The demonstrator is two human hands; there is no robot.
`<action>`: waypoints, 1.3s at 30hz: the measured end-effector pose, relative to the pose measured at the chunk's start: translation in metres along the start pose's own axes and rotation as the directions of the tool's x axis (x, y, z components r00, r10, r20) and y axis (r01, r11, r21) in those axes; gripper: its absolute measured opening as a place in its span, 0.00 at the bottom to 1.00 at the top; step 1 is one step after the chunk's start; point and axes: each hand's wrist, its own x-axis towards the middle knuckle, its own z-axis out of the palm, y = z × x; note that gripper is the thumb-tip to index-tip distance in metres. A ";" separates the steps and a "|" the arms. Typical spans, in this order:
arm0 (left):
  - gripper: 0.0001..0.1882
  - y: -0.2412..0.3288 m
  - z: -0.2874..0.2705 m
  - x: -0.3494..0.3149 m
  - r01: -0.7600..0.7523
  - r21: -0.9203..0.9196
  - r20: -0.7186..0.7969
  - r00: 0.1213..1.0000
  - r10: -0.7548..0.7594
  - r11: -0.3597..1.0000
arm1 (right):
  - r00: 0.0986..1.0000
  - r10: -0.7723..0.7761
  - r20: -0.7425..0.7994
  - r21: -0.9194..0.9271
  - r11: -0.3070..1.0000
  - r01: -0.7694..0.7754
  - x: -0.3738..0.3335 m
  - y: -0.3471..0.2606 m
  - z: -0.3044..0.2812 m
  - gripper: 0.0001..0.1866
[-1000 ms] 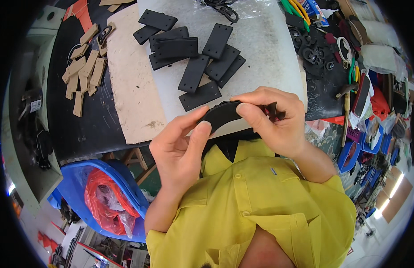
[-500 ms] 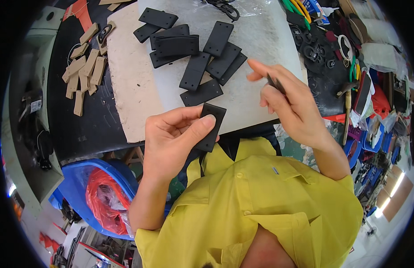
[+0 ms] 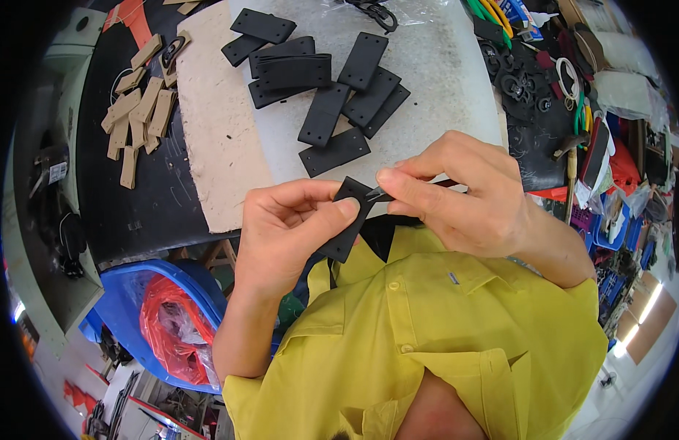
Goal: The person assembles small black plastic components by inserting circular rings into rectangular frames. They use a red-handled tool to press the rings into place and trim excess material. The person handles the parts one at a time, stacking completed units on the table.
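My left hand (image 3: 277,231) pinches a flat black rectangular strip (image 3: 341,247) between thumb and fingers, tilted near the table's front edge. Small holes show near its ends. In my right hand (image 3: 467,194) is a pair of dark tweezers (image 3: 384,196), gripped between thumb and forefinger. Their fine pale tips meet the strip's right edge, near its upper end. Whether the tips grip anything is too small to tell. Just beyond lies a loose heap of similar black strips (image 3: 324,114), several stacked or overlapping.
The strips lie on a whitish sheet (image 3: 442,95) over a beige board (image 3: 207,139). Tan strips (image 3: 140,110) are scattered on the black tabletop at left. Dark round parts (image 3: 515,84) and cables sit at right. A blue bin (image 3: 119,293) with red plastic stands below left.
My right hand has come left and down, bringing the tweezers' tips to the black strip. My left hand still holds the strip, now slightly lower and more tilted.
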 end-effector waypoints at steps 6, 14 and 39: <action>0.08 0.000 0.002 -0.001 -0.004 0.048 0.008 1.000 0.003 0.999 | 0.998 -0.037 0.056 0.009 0.999 0.036 0.000 0.006 -0.002 0.11; 0.06 -0.001 0.017 -0.011 -0.436 0.778 0.123 0.812 0.570 0.453 | 0.779 0.431 0.454 0.345 0.721 -0.600 0.012 0.007 -0.017 0.11; 0.11 -0.015 0.035 0.021 -0.563 -0.240 -0.326 0.814 0.480 0.791 | 0.568 0.696 0.440 0.675 0.161 -0.720 0.014 -0.008 0.010 0.10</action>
